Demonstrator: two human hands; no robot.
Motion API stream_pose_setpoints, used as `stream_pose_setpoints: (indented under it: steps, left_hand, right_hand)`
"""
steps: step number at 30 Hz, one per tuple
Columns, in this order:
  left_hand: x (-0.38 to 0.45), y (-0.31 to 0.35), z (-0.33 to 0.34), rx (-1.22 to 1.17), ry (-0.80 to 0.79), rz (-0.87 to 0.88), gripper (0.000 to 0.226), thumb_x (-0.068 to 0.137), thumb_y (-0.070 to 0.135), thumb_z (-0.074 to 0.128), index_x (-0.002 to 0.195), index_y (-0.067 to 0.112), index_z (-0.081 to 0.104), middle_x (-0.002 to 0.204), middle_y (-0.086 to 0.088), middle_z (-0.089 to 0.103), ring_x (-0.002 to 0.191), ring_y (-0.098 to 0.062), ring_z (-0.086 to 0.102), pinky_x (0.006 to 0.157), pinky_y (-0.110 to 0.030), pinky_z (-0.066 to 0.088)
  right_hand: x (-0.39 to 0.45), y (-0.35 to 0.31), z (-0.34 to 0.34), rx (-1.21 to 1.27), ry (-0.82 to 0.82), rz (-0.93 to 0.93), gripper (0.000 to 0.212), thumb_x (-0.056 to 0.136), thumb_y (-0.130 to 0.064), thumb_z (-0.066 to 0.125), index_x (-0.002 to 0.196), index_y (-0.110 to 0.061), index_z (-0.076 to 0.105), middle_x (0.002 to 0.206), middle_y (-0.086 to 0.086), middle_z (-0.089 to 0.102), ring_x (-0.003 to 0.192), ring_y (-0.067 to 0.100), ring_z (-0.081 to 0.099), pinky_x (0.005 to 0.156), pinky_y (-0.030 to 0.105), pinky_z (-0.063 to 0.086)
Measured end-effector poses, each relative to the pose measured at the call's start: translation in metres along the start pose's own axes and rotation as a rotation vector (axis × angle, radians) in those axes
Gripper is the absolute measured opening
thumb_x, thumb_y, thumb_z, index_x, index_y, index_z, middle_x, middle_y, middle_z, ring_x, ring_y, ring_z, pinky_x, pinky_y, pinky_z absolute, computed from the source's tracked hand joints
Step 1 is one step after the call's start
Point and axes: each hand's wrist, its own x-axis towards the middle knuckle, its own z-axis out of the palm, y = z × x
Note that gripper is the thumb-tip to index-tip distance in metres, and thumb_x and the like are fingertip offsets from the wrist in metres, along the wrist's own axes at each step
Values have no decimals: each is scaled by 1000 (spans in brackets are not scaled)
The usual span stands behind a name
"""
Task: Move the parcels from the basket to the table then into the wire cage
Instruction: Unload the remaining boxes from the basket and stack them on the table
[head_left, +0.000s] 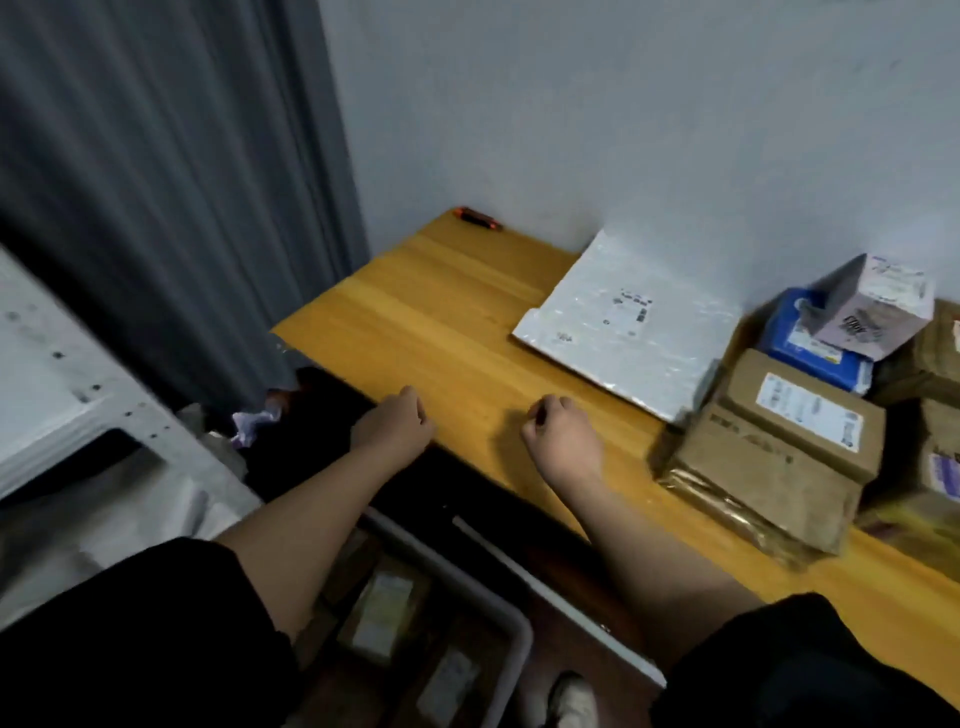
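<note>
both my hands are clenched and hold nothing, left hand (397, 421) at the table (441, 312) edge, right hand (558, 428) over it. the remaining parcels (384, 613) lie in the basket (511, 618) below, between my forearms, nearer the left. i'd reach down.

A single wide-angle view is given, taken from the person's head and aimed forward and steeply down. The wooden desk (441, 322) is seen from above at close range, running diagonally from the upper middle to the lower right, its far edge set against the wall (623, 114). Both forearms are caught entering from the bottom edge. The basket (511, 618) on the floor is seen almost straight down, between the arms. A grey curtain (171, 182) fills the upper left. The edges are bent by lens distortion, and slight blur is present.
</note>
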Motion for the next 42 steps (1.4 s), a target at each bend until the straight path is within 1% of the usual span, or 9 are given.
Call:
stream_pose_setpoints:
  steps: [8,11,14,15,18,26,32,37,42]
  left_hand:
    - [-69,-179,96,-90,-209,-176,25,99,32,40,102,15,59,94,-6,61,83,-23,58,73,-34,49]
    - [-82,-212,139,-252,-332,-311,20,100,31,41,104,17,54,102,0,55,99,-23,56,84,-34,45]
    - [-82,-237,191,-446,-443,-427,21,101,29,41,92,16,54,93,1,52,90,-18,53,86,-30,43]
    - [-82,-243,209,-512,-481,-465,20,101,29,41,99,15,57,100,-2,56,95,-20,54,90,-31,44]
    - [-72,-255,269,-709,-541,-614,43,95,29,47,132,6,48,135,-11,50,116,-26,51,97,-34,43]
    - [-22,-275,382,-1080,-415,-993,61,100,20,47,150,3,17,153,-17,26,137,-34,32,108,-40,34]
    - [0,-282,433,-1195,-318,-1165,53,94,31,58,137,6,39,138,-16,45,118,-29,49,91,-37,44]
    - [9,-280,448,-1508,-186,-1219,63,90,23,65,144,17,33,136,-15,47,121,-34,49,102,-48,45]
    - [1,-271,437,-1604,-166,-1239,28,94,22,57,117,17,42,104,-12,53,108,-34,50,103,-51,43]
  right_hand:
    - [-104,-47,159,-177,-424,-19,39,98,-36,47,130,-14,49,128,8,49,118,29,48,85,38,49]
    - [-123,-37,205,-199,-608,42,50,99,-42,44,139,-14,42,137,11,42,126,31,42,94,40,44]
    - [-126,-16,260,-236,-752,76,58,97,-48,40,141,-11,39,142,14,37,126,34,40,90,38,40]
    - [-124,-7,279,-248,-780,64,58,95,-49,38,138,-10,41,142,14,37,126,35,41,91,40,41]
    - [-114,16,332,-256,-802,93,61,92,-47,40,141,-12,38,144,14,34,130,37,39,98,45,42]
    - [-77,44,441,-248,-688,29,62,94,-27,50,149,-12,25,148,15,31,130,36,40,97,46,43]
    - [-57,70,488,-106,-700,76,72,92,-31,58,151,-16,20,149,11,33,125,31,46,94,42,48]
    - [-57,87,500,125,-719,212,70,91,-26,63,150,-16,25,143,8,43,118,23,53,85,30,47]
    - [-59,89,482,240,-671,284,59,92,-27,60,144,-15,34,139,8,43,110,21,55,83,30,46]
